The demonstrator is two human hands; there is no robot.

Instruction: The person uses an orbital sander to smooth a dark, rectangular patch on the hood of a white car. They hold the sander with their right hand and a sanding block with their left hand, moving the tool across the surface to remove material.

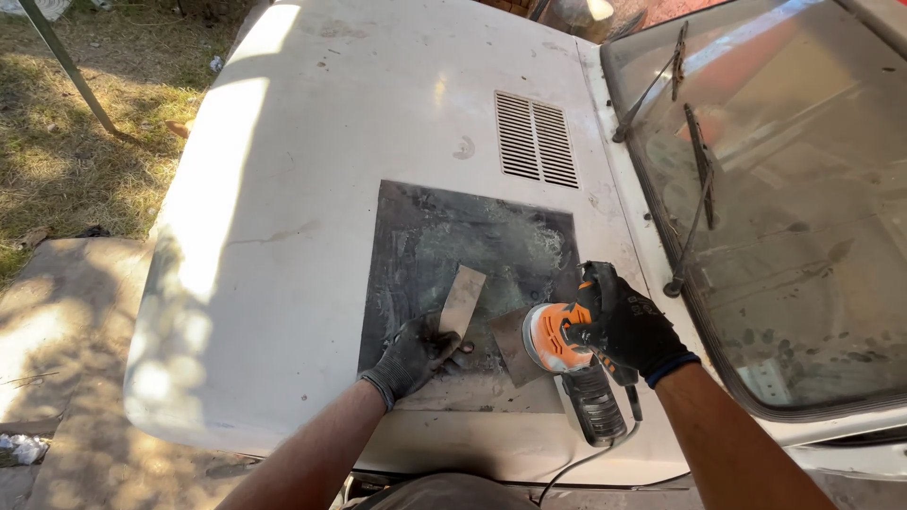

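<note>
Head view: gloved right hand (635, 331) is wrapped around an orange-and-black corded power sander (567, 354) on a white car bonnet (312, 189); it looks heavy and rigid. Gloved left hand (416, 351) pinches a thin, stiff metal scraper blade (462, 298) on the bare-metal patch (444, 246).

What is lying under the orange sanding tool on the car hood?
Under the orange sander, held by the right hand, a grey sheet rests on the bare patch of the hood. The part beneath the tool's base is hidden.

Head camera, looking down, close over hood (312, 142).
</note>
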